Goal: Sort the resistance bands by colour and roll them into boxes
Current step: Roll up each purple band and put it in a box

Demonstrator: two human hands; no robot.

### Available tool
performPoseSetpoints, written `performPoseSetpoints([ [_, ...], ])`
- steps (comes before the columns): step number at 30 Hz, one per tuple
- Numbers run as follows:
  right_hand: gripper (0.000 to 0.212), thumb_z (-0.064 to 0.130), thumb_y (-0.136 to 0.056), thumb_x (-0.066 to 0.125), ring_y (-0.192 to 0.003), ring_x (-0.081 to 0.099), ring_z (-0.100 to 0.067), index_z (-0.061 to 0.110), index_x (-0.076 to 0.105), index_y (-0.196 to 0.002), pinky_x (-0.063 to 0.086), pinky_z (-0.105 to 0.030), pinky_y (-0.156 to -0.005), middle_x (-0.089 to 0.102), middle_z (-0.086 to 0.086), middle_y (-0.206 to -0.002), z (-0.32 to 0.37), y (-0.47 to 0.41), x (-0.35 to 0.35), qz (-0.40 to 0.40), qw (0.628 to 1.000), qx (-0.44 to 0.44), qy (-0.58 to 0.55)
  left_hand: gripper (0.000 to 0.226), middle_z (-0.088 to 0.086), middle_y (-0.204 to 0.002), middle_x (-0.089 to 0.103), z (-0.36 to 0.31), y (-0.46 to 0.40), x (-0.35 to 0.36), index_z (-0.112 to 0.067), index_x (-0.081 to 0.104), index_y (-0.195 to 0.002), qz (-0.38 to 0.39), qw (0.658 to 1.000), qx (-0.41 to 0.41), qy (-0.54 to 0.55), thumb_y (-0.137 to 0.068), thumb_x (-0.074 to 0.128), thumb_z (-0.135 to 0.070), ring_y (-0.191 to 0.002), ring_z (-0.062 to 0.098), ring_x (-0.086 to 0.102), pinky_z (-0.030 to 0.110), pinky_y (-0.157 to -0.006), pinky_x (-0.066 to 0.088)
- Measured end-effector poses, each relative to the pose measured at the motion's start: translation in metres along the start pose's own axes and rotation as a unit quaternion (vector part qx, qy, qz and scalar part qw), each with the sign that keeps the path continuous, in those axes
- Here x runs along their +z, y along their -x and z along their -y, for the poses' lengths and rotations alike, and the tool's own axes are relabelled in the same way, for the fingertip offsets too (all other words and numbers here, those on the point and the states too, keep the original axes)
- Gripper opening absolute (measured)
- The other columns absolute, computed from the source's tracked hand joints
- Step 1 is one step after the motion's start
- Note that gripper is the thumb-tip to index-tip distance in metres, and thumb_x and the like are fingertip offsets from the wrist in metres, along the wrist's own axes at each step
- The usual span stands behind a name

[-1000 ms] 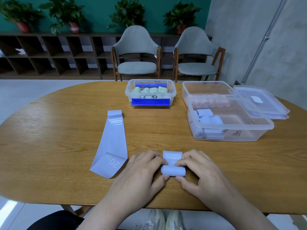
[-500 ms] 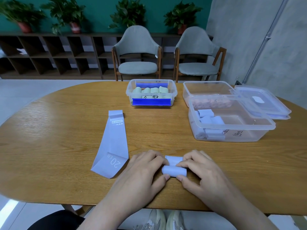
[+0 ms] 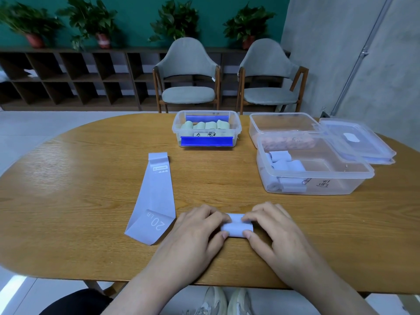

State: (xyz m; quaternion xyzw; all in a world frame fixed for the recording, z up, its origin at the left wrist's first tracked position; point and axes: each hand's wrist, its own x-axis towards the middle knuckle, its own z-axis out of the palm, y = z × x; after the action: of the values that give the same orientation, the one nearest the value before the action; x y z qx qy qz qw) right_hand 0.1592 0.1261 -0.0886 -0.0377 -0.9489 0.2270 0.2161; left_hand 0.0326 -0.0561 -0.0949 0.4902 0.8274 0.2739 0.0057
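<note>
Oval wooden table [image 3: 68,201], contents from left to right.

Flat lavender resistance band [image 3: 154,196], printed "20 LB": lies unrolled, lengthwise, just left of the hands.

Left hand [image 3: 195,235]: palm down at the near edge, forearm entering from below; fingers curled over the left end of the small lavender rolled band [image 3: 236,228], thumb at its near side.

Right hand [image 3: 277,233]: mirrored pose, fingers curled over the roll's right end, thumb beneath; the roll rests on the table between both hands.

Small clear plastic box with blue clips [image 3: 236,126]: far centre, holding pale green rolls [image 3: 204,125].

Large clear plastic box [image 3: 359,176]: right side, holding lavender rolls [image 3: 284,164].

Second clear box [image 3: 254,123]: behind it, with pinkish contents, indistinct.

Clear lids [image 3: 363,144]: stacked at far right.
</note>
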Motion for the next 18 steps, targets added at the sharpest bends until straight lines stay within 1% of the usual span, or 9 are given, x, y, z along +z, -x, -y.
performPoseSetpoints([
  [4, 0.024, 0.043, -0.095, 0.049, -0.098, 0.049, -0.008, 0.028, 0.066, -0.105, 0.046, -0.033, -0.086, 0.046, 0.019, -0.102, -0.001, 0.0, 0.0, -0.01, 1.0, 0.003, 0.002, 0.035, -0.024, -0.116, 0.048, 0.0, -0.005, -0.001, -0.041, 0.057, -0.117, -0.002, 1.0, -0.002, -0.003, -0.094, 0.034, -0.055, -0.113, 0.0, 0.047, 0.029, -0.099, 0.038],
  [8, 0.031, 0.043, -0.095, 0.047, -0.097, 0.05, -0.009, 0.025, 0.069, -0.108, 0.047, -0.036, -0.086, 0.048, 0.016, -0.101, -0.002, -0.001, 0.002, -0.019, 1.0, 0.015, 0.005, 0.025, -0.019, -0.115, 0.052, -0.005, -0.01, -0.001, -0.036, 0.062, -0.112, -0.029, 1.0, 0.003, -0.007, -0.096, 0.044, -0.044, -0.109, 0.008, 0.053, 0.031, -0.092, 0.041],
  [11, 0.037, 0.044, -0.096, 0.045, -0.101, 0.048, -0.008, 0.026, 0.066, -0.12, 0.046, -0.036, -0.088, 0.047, 0.017, -0.107, 0.0, -0.001, 0.0, -0.002, 0.999, 0.018, 0.029, 0.02, -0.016, -0.114, 0.057, -0.005, -0.014, 0.0, -0.032, 0.069, -0.112, -0.049, 0.999, -0.013, -0.009, -0.099, 0.054, -0.036, -0.107, 0.011, 0.055, 0.037, -0.091, 0.045],
  [13, 0.036, 0.044, -0.095, 0.045, -0.107, 0.045, -0.004, 0.03, 0.06, -0.126, 0.043, -0.034, -0.09, 0.045, 0.02, -0.114, 0.001, -0.001, 0.0, 0.01, 0.999, 0.008, 0.042, 0.027, -0.016, -0.115, 0.057, -0.004, -0.016, 0.0, -0.036, 0.068, -0.117, -0.042, 0.998, -0.022, -0.028, -0.1, 0.048, -0.043, -0.109, 0.009, 0.054, 0.037, -0.092, 0.044],
  [15, 0.035, 0.043, -0.095, 0.046, -0.112, 0.044, -0.002, 0.034, 0.056, -0.127, 0.041, -0.034, -0.091, 0.045, 0.022, -0.117, 0.001, -0.001, 0.0, 0.018, 0.999, 0.003, 0.049, 0.041, -0.02, -0.116, 0.054, -0.004, -0.018, 0.001, -0.041, 0.062, -0.125, -0.022, 0.997, -0.025, -0.069, -0.097, 0.036, -0.056, -0.111, 0.006, 0.05, 0.031, -0.092, 0.039],
  [16, 0.035, 0.042, -0.096, 0.046, -0.113, 0.043, -0.002, 0.034, 0.056, -0.129, 0.04, -0.034, -0.092, 0.045, 0.023, -0.118, 0.0, -0.002, 0.0, 0.02, 0.998, 0.005, 0.051, 0.044, -0.021, -0.117, 0.052, -0.005, -0.019, 0.002, -0.042, 0.06, -0.127, -0.014, 0.996, -0.027, -0.086, -0.095, 0.035, -0.059, -0.112, 0.005, 0.048, 0.029, -0.092, 0.035],
  [18, 0.038, 0.041, -0.096, 0.046, -0.114, 0.043, -0.001, 0.034, 0.055, -0.133, 0.038, -0.032, -0.094, 0.044, 0.024, -0.121, -0.001, -0.002, 0.002, 0.024, 0.998, 0.013, 0.055, 0.045, -0.022, -0.119, 0.05, -0.005, -0.021, 0.004, -0.042, 0.056, -0.131, -0.006, 0.994, -0.028, -0.103, -0.093, 0.04, -0.06, -0.115, 0.005, 0.046, 0.028, -0.092, 0.033],
])
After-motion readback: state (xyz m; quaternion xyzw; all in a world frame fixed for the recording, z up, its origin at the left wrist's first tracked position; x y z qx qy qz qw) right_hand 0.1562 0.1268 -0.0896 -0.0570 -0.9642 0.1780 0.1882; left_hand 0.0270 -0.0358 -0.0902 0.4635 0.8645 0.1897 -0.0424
